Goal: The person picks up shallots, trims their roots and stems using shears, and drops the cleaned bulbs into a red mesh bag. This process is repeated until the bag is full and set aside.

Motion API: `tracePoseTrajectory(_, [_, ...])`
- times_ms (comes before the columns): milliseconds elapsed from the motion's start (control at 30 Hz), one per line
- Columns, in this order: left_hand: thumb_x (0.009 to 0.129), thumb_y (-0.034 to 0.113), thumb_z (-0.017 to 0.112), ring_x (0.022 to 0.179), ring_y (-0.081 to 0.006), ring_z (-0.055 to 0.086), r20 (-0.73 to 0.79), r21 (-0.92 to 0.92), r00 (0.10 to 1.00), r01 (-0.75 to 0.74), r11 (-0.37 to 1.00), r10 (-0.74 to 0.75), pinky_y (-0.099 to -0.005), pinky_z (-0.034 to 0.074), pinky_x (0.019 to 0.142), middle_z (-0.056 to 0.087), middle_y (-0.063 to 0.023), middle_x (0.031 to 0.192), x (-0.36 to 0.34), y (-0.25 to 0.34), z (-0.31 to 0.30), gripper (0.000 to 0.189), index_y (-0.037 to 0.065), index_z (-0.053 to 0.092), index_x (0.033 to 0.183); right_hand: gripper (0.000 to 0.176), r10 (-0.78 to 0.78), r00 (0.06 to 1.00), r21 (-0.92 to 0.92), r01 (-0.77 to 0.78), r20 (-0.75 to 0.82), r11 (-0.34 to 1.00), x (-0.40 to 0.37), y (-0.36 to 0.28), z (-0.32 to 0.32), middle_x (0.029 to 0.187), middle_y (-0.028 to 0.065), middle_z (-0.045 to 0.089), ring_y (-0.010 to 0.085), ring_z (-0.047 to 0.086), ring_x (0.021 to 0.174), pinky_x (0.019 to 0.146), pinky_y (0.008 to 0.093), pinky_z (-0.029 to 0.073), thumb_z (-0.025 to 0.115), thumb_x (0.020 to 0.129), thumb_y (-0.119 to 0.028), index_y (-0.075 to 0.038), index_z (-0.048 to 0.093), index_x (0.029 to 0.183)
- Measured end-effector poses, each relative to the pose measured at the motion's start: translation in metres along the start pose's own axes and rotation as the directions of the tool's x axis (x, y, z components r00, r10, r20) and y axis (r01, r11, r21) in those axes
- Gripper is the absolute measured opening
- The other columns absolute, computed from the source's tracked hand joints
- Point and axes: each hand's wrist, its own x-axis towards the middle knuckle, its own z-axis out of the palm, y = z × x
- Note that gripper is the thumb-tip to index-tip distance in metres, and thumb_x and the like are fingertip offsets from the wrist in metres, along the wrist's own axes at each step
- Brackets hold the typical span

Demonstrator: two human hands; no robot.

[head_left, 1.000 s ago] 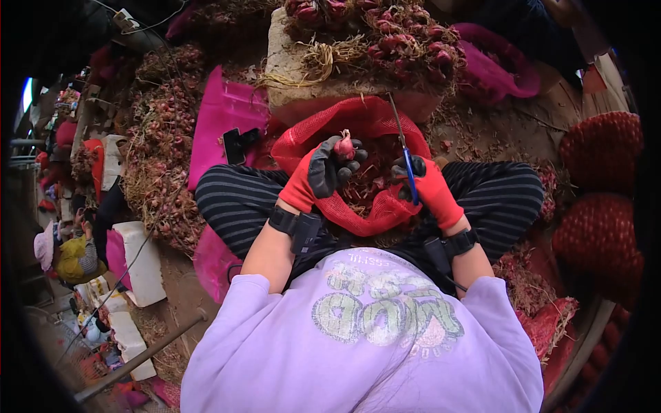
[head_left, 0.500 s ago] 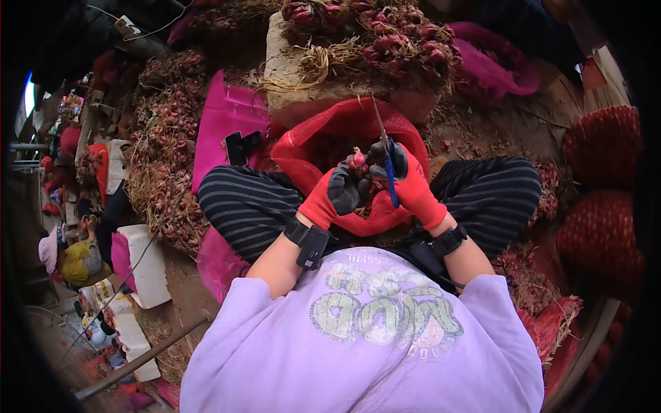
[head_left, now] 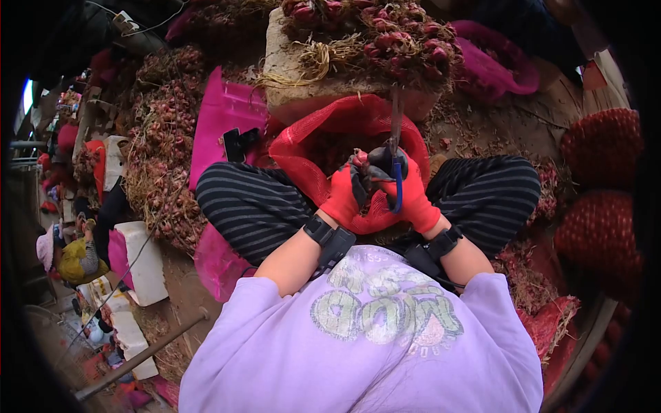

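Note:
My left hand [head_left: 345,191], in a red glove with dark fingers, is closed on a small reddish shallot [head_left: 359,157]. In my right hand [head_left: 412,196], gloved the same way, are blue-handled scissors [head_left: 398,180]. Their blades point up and away from me, and the right fingertips almost meet the left hand beside the shallot. Both hands are over the near side of an open red mesh bag [head_left: 292,148] between my crossed legs. The bag's inside is dark, so its contents are hard to make out.
Beyond the bag, a pale block [head_left: 279,69] bears bundled shallots [head_left: 406,45]. A large shallot heap [head_left: 162,131] lies to the left, next to a pink plastic sheet [head_left: 217,131]. Filled red mesh sacks [head_left: 599,148] stand at right. Another person [head_left: 79,258] sits far left.
My left hand has moved slightly right, closer to the right hand, and its wrist has turned. The scissors have tilted, their blades now pointing more straight ahead and right.

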Motion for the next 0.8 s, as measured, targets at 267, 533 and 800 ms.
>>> tracePoseTrajectory(267, [0.089, 0.013, 0.053, 0.081, -0.0068, 0.053, -0.074, -0.482, 0.995, 0.017, 0.876, -0.06, -0.0228, 0.045, 0.073, 0.055, 0.003, 0.085, 0.017, -0.023, 0.003, 0.008, 0.012, 0.056, 0.096, 0.032, 0.14, 0.982, -0.007, -0.142, -0.124, 0.99, 0.004, 0.018, -0.012, 0.09, 0.0045, 0.061, 0.0128, 0.059, 0.082, 0.073, 0.0267, 0.049, 0.069, 0.074, 0.0, -0.002, 0.054, 0.103])
tracePoseTrajectory(533, [0.089, 0.018, 0.054, 0.08, -0.0121, 0.056, 0.04, -0.667, 0.966, 0.217, 0.713, -0.256, -0.0261, 0.046, 0.071, 0.056, 0.0011, 0.088, 0.003, 0.021, 0.02, 0.006, 0.014, 0.054, 0.092, 0.032, 0.183, 0.976, 0.054, -0.177, -0.116, 0.983, 0.003, 0.021, -0.009, 0.093, 0.0056, 0.06, 0.0161, 0.059, 0.081, 0.073, 0.0285, 0.048, 0.064, 0.072, 0.003, -0.003, 0.053, 0.101])
tracePoseTrajectory(800, [0.086, 0.023, 0.056, 0.085, -0.0193, 0.057, 0.105, -0.601, 0.992, 0.117, 0.791, -0.067, -0.0305, 0.045, 0.081, 0.058, -0.0042, 0.09, 0.016, -0.013, 0.003, 0.02, 0.007, 0.054, 0.098, 0.032, -0.089, 0.991, -0.172, 0.105, 0.099, 0.98, -0.007, -0.001, -0.004, 0.087, 0.0058, 0.062, 0.0171, 0.061, 0.081, 0.073, 0.0306, 0.049, 0.066, 0.071, 0.003, -0.002, 0.053, 0.099])
